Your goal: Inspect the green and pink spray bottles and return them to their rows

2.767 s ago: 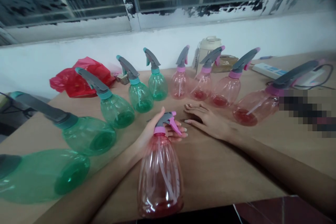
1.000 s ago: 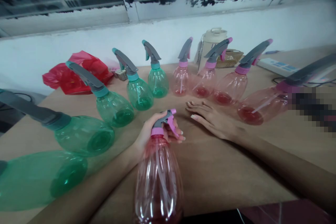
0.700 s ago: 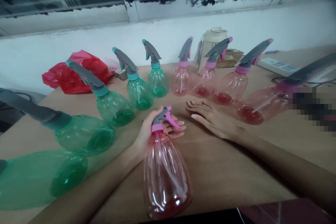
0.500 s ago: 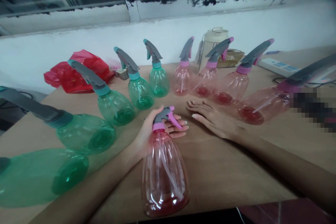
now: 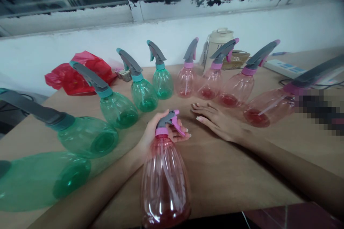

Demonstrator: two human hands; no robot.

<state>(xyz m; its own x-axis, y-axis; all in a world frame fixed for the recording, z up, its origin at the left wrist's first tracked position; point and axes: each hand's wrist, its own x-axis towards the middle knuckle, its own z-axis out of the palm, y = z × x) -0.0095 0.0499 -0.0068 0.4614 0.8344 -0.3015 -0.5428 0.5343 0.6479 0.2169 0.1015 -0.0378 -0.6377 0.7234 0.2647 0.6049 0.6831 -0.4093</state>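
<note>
My left hand is closed around the neck and grey head of a pink spray bottle, its fingers behind the pink trigger. The bottle is see-through, with a dip tube inside, and its base is toward me near the table's front edge. Palm down on the table, my right hand lies flat with fingers stretched out, holding nothing. Several green spray bottles curve away on the left. Several more pink spray bottles curve along the right, the closest beyond my right hand.
On the wooden table, a crumpled red plastic bag lies at the back left. A cream canister and a brown package stand behind the pink bottles. A white power strip with a cable lies at the right.
The pink spray bottle in my left hand has shifted slightly toward me and to the left, its base lower in view. My right hand has stayed put.
</note>
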